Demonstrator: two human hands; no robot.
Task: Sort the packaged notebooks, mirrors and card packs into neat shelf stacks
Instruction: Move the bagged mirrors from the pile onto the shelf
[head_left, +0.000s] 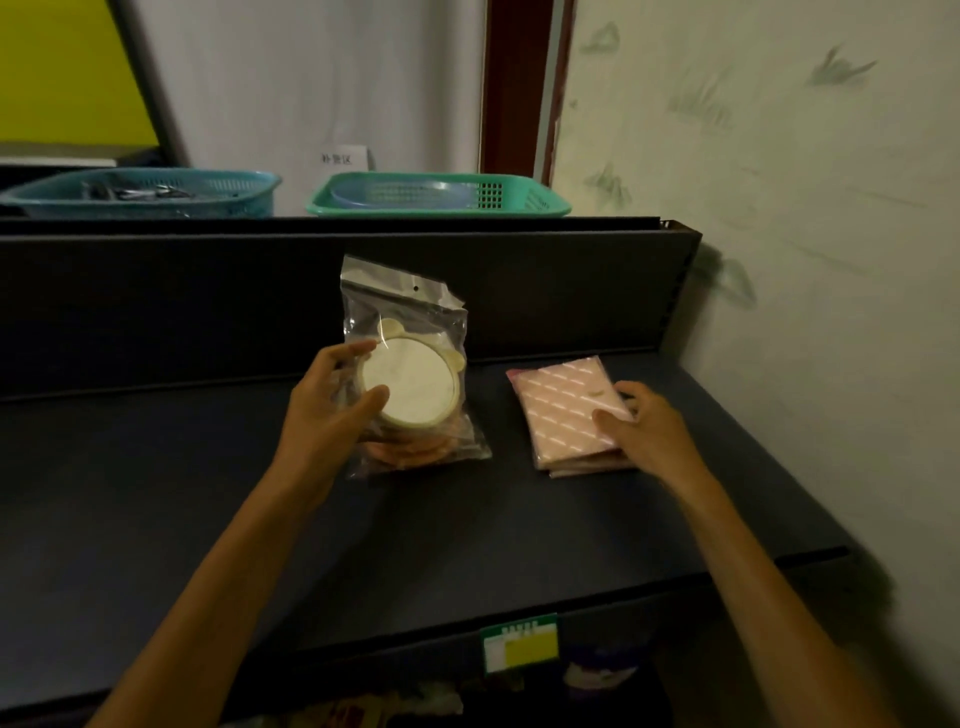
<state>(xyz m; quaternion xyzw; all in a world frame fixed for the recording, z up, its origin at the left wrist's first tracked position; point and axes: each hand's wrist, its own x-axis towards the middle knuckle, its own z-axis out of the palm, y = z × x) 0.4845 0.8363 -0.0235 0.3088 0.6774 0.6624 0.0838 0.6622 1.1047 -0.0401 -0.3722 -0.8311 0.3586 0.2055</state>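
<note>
A round cream mirror with small ears, sealed in a clear bag (410, 384), is tilted up over a low stack of similar bagged mirrors (415, 452) on the dark shelf (182, 493). My left hand (332, 410) grips the cream mirror at its left rim, thumb on its face. To the right lies a stack of pink patterned packaged notebooks (566, 410). My right hand (644, 426) rests on the stack's right edge, thumb on top and fingers curled round its side.
The shelf has a dark back panel (260, 291). Above it stand a blue basket (140, 192) and a green basket (441, 195). A pale wall (805, 260) closes the right side. A green and yellow price tag (519, 644) hangs on the shelf's front edge.
</note>
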